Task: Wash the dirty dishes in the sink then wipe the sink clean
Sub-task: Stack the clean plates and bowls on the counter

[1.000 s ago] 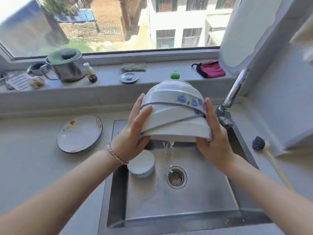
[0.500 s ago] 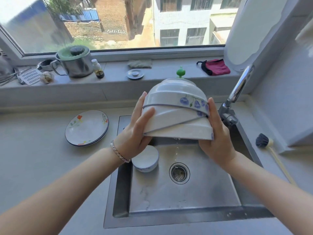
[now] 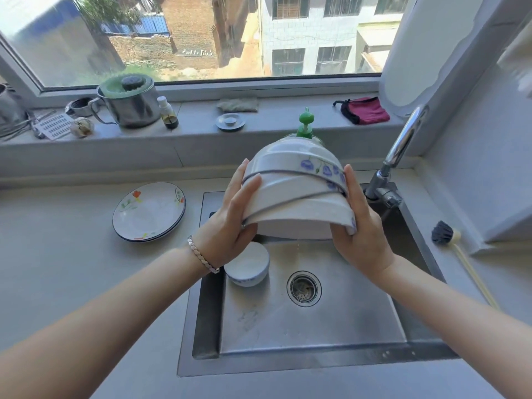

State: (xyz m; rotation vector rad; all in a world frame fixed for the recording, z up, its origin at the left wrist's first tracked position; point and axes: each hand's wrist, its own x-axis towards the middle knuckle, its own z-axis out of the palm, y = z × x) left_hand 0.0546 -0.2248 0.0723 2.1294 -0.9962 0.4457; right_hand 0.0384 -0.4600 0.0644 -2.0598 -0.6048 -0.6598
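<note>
— Setting?
— Grey counter (image 3: 57, 269) under a wide window, with a steel sink (image 3: 316, 326) sunk into it.
— Along the sill, from the left?
— Flat grater (image 3: 53, 126), steel pot (image 3: 129, 105) under a green lid, small bottle (image 3: 168, 113), then a red pouch (image 3: 364, 110) near the right end.
— On the counter itself?
— Flowered plates (image 3: 148, 211) stacked just left of the sink's back left corner.
— Left hand (image 3: 230, 223)?
— Bracelet (image 3: 201, 254) at the wrist, palm and fingers cupped against the left side of the stack of bowls (image 3: 293, 191), holding it.
— And the stack?
— Three white bowls with blue flowers, nested upside down, slightly tilted, lifted over the sink's back edge. Green pump top (image 3: 305, 123) just behind.
— Below?
— Small white bowl (image 3: 247, 264) on the sink floor near the back left corner, partly under the left wrist. Drain (image 3: 303, 288) mid-floor, apart from it.
— Right hand (image 3: 362, 240)?
— Clasped on the stack's right side, thumb up along the wall, rim tucked into the palm.
— Further right?
— Chrome faucet (image 3: 403, 148) at the sink's back right corner. Dark-headed brush (image 3: 444, 233) flat on the counter beside the sink's right edge.
</note>
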